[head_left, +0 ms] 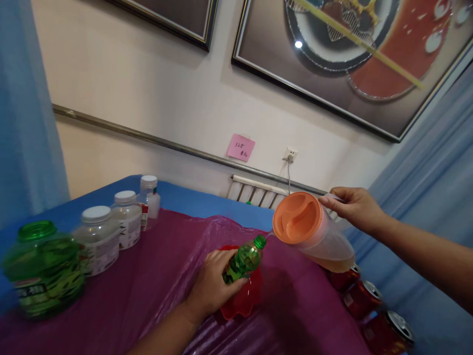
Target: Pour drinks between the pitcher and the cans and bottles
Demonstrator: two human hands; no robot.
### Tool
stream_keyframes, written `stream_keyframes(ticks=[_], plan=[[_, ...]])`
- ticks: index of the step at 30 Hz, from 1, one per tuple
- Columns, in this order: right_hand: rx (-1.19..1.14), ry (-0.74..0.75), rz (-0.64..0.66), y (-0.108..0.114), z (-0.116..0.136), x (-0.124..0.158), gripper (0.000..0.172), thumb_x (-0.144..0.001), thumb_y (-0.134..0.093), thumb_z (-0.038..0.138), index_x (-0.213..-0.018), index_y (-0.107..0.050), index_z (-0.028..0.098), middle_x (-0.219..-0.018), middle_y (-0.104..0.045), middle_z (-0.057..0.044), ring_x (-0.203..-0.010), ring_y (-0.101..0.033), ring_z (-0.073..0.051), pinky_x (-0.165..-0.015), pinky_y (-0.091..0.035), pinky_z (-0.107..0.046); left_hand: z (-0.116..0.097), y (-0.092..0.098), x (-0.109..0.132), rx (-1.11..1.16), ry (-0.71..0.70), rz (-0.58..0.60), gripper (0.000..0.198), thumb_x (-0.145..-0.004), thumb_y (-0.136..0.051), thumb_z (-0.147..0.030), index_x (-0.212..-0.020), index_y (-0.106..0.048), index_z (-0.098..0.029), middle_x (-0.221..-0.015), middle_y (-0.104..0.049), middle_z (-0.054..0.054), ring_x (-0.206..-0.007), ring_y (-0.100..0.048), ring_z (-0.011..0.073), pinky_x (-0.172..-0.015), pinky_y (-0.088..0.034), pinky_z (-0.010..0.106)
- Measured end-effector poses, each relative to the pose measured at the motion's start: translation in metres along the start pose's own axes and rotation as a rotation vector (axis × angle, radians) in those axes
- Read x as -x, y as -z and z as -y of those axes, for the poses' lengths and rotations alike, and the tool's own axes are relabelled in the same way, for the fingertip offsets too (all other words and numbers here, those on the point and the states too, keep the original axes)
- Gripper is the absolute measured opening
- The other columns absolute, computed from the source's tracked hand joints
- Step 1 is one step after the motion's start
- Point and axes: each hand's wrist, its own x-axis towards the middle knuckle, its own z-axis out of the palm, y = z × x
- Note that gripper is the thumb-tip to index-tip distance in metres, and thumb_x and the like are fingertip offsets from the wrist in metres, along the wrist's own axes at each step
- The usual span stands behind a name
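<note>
My left hand (212, 283) is wrapped round a small green plastic bottle (244, 261), uncapped, its neck leaning to the upper right. Under the bottle sits a red scalloped bowl (242, 298), partly hidden by the hand. My right hand (356, 209) grips the handle of a clear plastic pitcher (328, 241), which has an orange lid (297, 218) and some pale brownish liquid inside. The pitcher is tipped to the left, with its spout close to the bottle's mouth. A thin stream appears to run between the two.
A large green jar (42, 276) and several clear jars with white lids (96, 214) line the left side. Red cans (362, 298) stand along the right edge. Purple plastic sheeting (155, 276) covers the blue table (192, 197). Blue curtains (428, 192) hang at both sides.
</note>
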Motion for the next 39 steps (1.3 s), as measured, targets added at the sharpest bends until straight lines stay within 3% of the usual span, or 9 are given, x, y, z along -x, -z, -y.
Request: stream_keyframes(ticks=[39], plan=[[0.038,0.001,-0.006,0.0036,-0.0026,-0.0005,0.061,-0.068,-0.070,0.078,-0.053,-0.053,0.022,-0.052,-0.039,0.003,-0.051,-0.036,-0.012,-0.048,-0.029,-0.027,-0.0040,0.0010,-0.0013,0.007,0.004,0.006,0.051,-0.071,-0.080,-0.031,-0.120,-0.066,-0.025,-0.112,-0.074,0.006,-0.103,-0.066,0.0284,-0.092,-0.049,0.043]])
